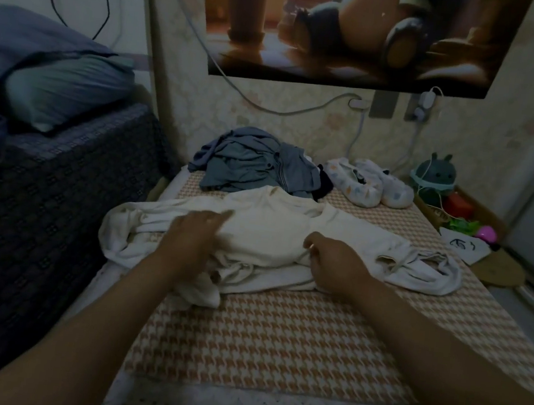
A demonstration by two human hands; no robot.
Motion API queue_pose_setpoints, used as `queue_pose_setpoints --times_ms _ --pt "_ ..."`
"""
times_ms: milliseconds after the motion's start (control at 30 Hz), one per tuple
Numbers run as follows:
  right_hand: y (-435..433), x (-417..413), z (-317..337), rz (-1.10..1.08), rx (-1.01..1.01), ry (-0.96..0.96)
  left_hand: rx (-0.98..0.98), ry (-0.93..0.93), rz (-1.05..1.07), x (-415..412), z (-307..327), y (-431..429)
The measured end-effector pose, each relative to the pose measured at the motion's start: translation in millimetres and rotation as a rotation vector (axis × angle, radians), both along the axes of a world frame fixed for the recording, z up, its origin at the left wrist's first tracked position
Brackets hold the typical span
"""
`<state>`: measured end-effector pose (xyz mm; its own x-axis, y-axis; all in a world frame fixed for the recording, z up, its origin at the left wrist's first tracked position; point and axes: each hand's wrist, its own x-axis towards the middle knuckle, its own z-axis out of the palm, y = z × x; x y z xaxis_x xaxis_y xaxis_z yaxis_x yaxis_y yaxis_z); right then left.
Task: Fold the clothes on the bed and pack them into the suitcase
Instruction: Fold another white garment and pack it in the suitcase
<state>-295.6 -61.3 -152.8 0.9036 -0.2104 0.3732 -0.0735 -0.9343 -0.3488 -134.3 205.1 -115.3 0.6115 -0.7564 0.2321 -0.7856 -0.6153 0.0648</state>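
White top (266,231) lay rumpled across the bed (277,350), light and floppy, so I'd grab seams or hem. Left hand (190,237) rested flat on it, fingers straight; right hand (334,264) curled, pinching a fold near the middle.

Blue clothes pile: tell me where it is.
Head view: the blue clothes pile lies at the far end of the bed by the wall, behind the white garment and left of the slippers.
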Motion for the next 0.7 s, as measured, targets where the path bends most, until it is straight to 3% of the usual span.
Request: queue_pose_setpoints --times_ms 67,200,267,433,600,633,700 --pt "2 4 -6 0.047 0.037 0.149 0.107 -0.033 -0.120 -9 -5 -14" --pt "-5 7 -20 -0.043 -0.223 0.266 0.276 -0.037 -0.035 -8 -14 -22" --pt "-7 9 -19 -0.089 -0.339 0.260 0.190 -0.010 -0.032 -5 -9 -26" --pt "-9 4 -5 -0.057 -0.234 0.090 -0.012 0.000 -0.001 -11 10 -27" --pt "-14 -15 30 -0.053 0.053 -0.191 -0.358 0.506 0.128 -9 37 -25" --pt "-15 -19 36 -0.104 0.035 -0.203 -0.365 0.500 0.148 -12 38 -24" --pt "-19 -27 37 -0.243 -0.069 -0.138 -0.272 0.291 0.186 -18 30 -20"
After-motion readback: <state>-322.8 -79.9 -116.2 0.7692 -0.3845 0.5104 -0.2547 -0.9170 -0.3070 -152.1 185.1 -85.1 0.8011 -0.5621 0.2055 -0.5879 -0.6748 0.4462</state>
